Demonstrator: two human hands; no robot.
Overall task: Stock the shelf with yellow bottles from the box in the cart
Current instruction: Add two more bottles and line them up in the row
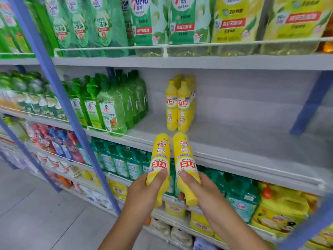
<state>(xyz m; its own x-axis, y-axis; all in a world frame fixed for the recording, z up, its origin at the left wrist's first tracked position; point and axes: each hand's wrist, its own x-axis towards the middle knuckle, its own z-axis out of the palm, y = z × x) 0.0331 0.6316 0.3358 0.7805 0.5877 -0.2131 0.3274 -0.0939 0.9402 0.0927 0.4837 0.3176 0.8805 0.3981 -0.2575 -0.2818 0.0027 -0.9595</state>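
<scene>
I hold two yellow bottles side by side, bottoms pointing at the shelf and caps toward me. My left hand [144, 190] grips the left yellow bottle [160, 159] near its neck. My right hand [200, 188] grips the right yellow bottle [183, 159] the same way. Both bottoms hover at the front edge of the grey shelf [243, 145]. Several yellow bottles [178, 105] stand upright in a small group farther back on that shelf. The box and the cart are out of view.
Green bottles [108, 105] fill the shelf's left part, behind a white wire rail. To the right of the yellow group the shelf board is bare up to a blue bracket [310, 101]. Refill pouches sit above, teal bottles [122, 159] below. A blue upright [72, 112] stands at left.
</scene>
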